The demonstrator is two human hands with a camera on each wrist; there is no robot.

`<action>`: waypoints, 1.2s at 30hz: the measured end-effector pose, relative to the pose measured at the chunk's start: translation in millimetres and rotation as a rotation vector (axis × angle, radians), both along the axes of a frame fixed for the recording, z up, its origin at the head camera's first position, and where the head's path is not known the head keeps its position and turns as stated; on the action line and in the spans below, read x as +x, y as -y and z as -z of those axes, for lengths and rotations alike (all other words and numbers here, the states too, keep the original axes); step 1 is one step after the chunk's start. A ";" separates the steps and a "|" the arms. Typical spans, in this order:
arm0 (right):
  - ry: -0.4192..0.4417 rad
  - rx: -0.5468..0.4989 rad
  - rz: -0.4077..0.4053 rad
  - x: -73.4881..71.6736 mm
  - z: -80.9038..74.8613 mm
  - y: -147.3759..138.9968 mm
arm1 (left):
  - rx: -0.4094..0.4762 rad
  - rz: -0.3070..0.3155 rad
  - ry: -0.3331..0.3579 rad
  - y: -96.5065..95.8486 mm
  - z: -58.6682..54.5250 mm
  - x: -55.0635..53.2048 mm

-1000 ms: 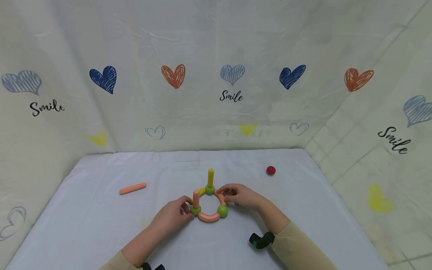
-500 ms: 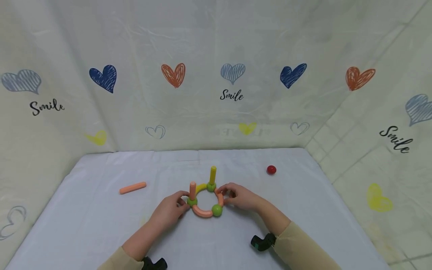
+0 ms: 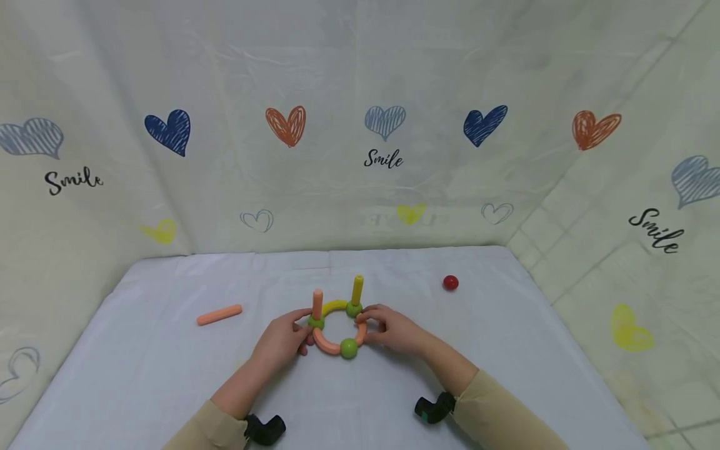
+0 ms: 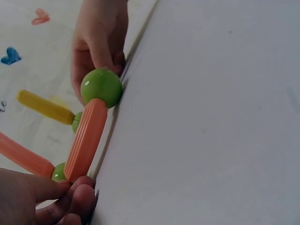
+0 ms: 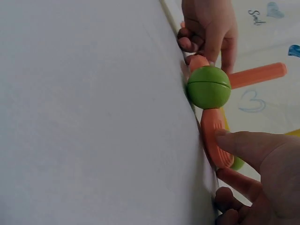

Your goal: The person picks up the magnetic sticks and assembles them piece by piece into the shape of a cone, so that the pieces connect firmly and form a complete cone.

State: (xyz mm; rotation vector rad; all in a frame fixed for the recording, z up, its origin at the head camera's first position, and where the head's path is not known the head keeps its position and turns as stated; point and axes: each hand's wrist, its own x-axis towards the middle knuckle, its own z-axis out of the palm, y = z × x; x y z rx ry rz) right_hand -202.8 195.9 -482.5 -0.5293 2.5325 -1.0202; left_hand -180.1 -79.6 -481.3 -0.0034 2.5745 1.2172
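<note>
A ring of curved magnetic sticks and green balls lies on the table in the head view. It has a yellow curved stick (image 3: 335, 305), a front-left orange curved stick (image 3: 325, 344) and a right orange curved stick (image 5: 215, 140). An orange upright stick (image 3: 317, 302) rises from the left green ball (image 3: 317, 322); a yellow upright stick (image 3: 357, 289) rises from the back green ball (image 3: 354, 310). The front green ball (image 3: 349, 348) bears no upright. My left hand (image 3: 280, 339) pinches the left green ball. With thumb and fingers, my right hand (image 3: 395, 329) pinches the right orange curved stick.
A loose orange stick (image 3: 219, 314) lies on the white-covered table (image 3: 360, 412) at left. Toward the back right sits a red ball (image 3: 450, 283). A pale curtain (image 3: 337, 69) printed with hearts stands behind the table.
Between both hands, the ring has turned clockwise as seen from above. Its left ball moved back and left, and its front ball moved left. The loose stick and red ball stay put.
</note>
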 end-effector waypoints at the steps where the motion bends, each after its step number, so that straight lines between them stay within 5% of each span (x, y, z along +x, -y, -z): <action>1: -0.010 0.002 0.003 1.1 0.2 0.9 | 0.001 -0.003 -0.003 -0.1 -0.5 -1.1; 15: -0.082 0.015 0.087 21.9 -4.5 21.5 | -0.072 -0.037 -0.119 2.9 1.3 -17.6; 25: -0.110 0.014 0.116 26.7 -1.0 24.3 | -0.077 -0.033 -0.130 5.2 -0.7 -20.4; 36: -0.130 0.005 0.096 28.0 -0.6 23.7 | -0.121 -0.069 -0.120 23.1 -18.6 -20.4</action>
